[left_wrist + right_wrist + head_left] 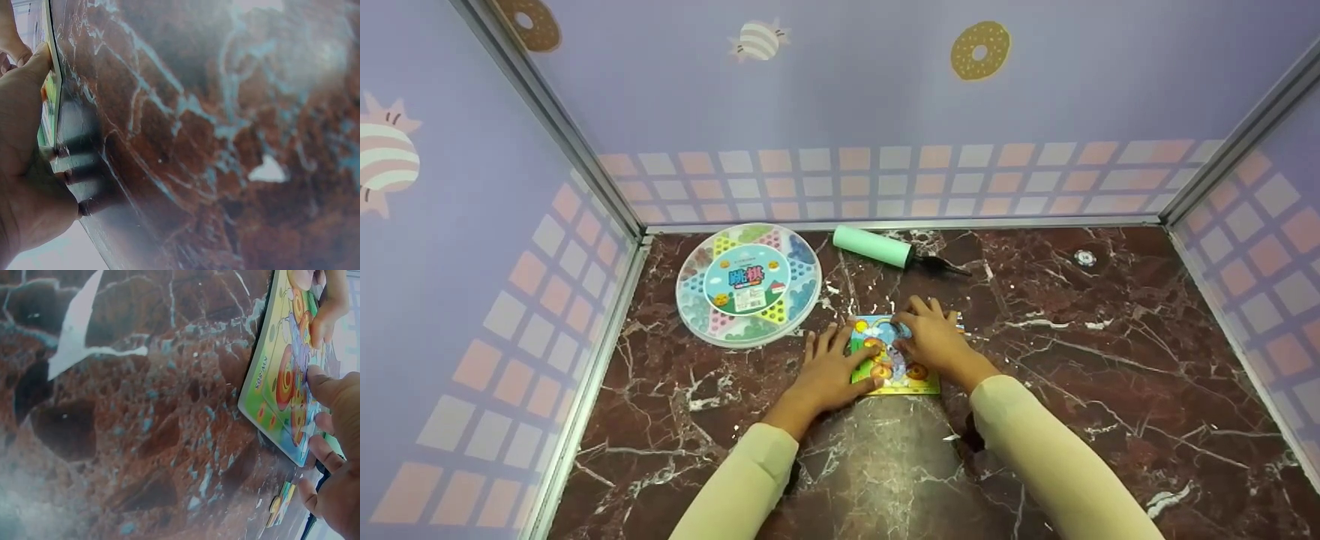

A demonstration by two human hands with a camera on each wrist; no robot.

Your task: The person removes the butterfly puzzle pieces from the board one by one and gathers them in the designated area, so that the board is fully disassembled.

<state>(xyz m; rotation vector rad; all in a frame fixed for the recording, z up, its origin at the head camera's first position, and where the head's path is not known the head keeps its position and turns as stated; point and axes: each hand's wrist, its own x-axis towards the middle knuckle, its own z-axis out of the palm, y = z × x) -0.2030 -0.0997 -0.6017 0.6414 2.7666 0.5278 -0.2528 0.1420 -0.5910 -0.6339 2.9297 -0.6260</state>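
Observation:
A small jigsaw puzzle board (911, 386) with a bright cartoon picture lies flat on the dark marbled table. My left hand (829, 375) rests along its left side, thumb and one finger reaching onto the picture, the other fingers spread by the edge. In the left wrist view the thumb (40, 63) lies against the board's edge. From the right, my right hand (937, 339) touches the upper picture with its fingertips, the fingers bent over it. A loose puzzle piece (279, 505) lies on the table beside the board, mostly covered by the right hand in the head view.
A round Chinese checkers box (802, 300) lies to the left behind the board. Beyond the board is a mint-green hand pump (874, 247) with a black nozzle. A small round chip (1084, 258) sits at the back right. Patterned panels (885, 97) enclose the table.

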